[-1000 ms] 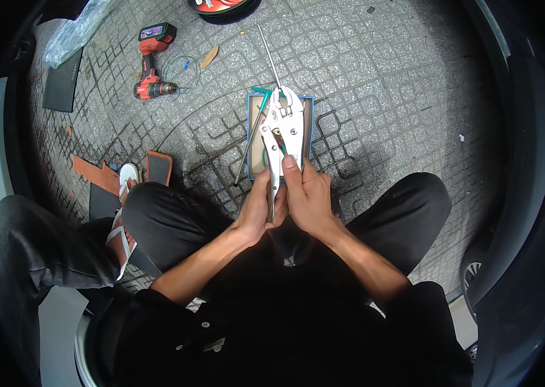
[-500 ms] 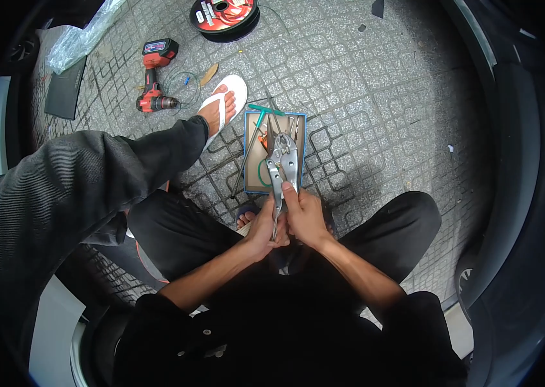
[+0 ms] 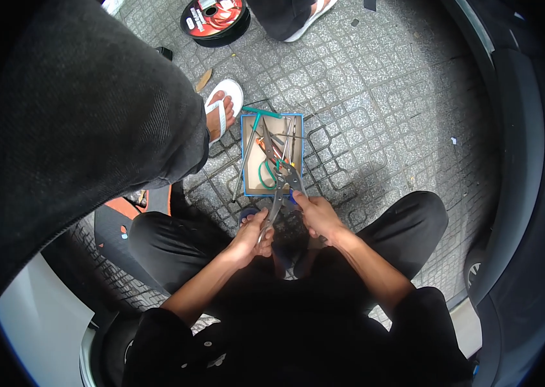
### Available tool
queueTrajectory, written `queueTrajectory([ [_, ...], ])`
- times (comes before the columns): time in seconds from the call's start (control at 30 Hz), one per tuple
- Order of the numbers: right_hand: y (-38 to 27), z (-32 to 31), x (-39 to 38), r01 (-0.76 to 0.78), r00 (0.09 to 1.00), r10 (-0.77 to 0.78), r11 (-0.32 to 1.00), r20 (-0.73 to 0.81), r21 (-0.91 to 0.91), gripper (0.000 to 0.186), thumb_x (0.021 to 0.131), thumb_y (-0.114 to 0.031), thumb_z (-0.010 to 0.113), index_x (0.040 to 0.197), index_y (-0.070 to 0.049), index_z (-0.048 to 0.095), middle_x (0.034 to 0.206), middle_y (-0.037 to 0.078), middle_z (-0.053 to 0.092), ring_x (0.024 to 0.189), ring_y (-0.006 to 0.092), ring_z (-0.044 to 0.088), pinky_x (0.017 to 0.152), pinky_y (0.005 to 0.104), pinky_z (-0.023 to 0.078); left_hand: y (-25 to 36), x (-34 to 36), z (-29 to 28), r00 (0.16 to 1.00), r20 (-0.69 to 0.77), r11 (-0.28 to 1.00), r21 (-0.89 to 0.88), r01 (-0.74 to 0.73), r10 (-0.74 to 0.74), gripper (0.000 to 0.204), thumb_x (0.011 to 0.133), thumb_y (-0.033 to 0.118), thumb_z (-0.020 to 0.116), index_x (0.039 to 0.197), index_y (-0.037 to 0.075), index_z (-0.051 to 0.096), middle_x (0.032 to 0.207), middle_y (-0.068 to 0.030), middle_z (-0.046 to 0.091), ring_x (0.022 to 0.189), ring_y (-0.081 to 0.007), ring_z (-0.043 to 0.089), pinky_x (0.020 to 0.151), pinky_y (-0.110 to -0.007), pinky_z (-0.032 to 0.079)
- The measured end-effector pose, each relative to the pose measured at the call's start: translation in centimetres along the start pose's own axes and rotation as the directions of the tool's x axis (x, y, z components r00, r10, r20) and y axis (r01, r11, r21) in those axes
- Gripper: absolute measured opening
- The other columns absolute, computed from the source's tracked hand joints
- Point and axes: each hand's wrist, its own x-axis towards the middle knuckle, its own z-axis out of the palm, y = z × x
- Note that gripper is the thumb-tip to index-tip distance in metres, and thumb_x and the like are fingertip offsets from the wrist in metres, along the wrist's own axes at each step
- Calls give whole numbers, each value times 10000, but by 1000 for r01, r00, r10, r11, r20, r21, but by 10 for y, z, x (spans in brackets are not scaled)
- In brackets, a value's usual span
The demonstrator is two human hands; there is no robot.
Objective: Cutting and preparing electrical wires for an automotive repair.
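Locking pliers (image 3: pixel 278 191) of grey metal are held between my two hands, with their handles spread apart. My left hand (image 3: pixel 251 238) is closed around the left handle. My right hand (image 3: pixel 319 216) grips the other one, and a small blue part shows by its thumb. Beneath the jaws lies a shallow blue-edged box (image 3: pixel 252 185) with a beige bottom. Inside it are green-handled scissors (image 3: pixel 265 174), an orange-handled tool (image 3: pixel 261 144) and several thin metal tools. A green T-handle wrench (image 3: pixel 262 112) rests across the box's far left corner.
Another person's dark trouser leg (image 3: pixel 111 109) fills the left, its foot in a white flip-flop (image 3: pixel 236 91) next to the box. A red and black spool (image 3: pixel 218 19) and a dry leaf (image 3: pixel 204 79) lie on the paving. A dark car panel (image 3: pixel 511 142) borders the right.
The pliers' handles have been spread apart, my hands moving away from each other. The other person has stepped: one leg now covers the drill, and another foot appears beside the spool.
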Motion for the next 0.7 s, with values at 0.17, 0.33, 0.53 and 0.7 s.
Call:
queueTrajectory([
  [0.17, -25, -12, -35, 36, 992, -42, 998, 123, 55, 441, 993, -477, 587, 859, -58, 556, 578, -26, 474, 444, 81, 462, 419, 256, 370, 17, -14, -1, 976, 205, 944, 300, -138, 78, 639, 1005, 628, 421, 1007, 16, 607, 812, -96, 623, 654, -184, 603, 571, -325, 487],
  [0.33, -3, 11, -30, 213, 957, -248, 953, 150, 216, 412, 992, -375, 614, 1263, -70, 553, 1039, 75, 659, 955, 148, 632, 755, 316, 541, -8, 39, 7, 877, 168, 698, 546, -463, 450, 697, 985, 654, 459, 1167, -10, 574, 1030, -127, 603, 939, -166, 604, 713, -314, 485],
  [0.53, -13, 36, -14, 281, 950, -288, 957, 125, 67, 527, 965, -241, 566, 1380, 15, 368, 1203, 220, 607, 1157, 305, 621, 877, 447, 531, 39, 17, 23, 906, -50, 904, 105, -414, 420, 718, 878, 601, 687, 1142, -54, 561, 947, -90, 625, 791, -204, 627, 648, -300, 488],
  [0.7, -14, 71, -8, 586, 803, -595, 797, -25, -149, 719, 954, -331, 604, 1466, 65, 292, 1422, 295, 465, 1332, 366, 488, 1059, 413, 417, 53, 18, 26, 748, -41, 742, 166, -649, 663, 474, 829, 324, 750, 1048, -67, 595, 953, -148, 677, 816, -201, 661, 694, -351, 532],
])
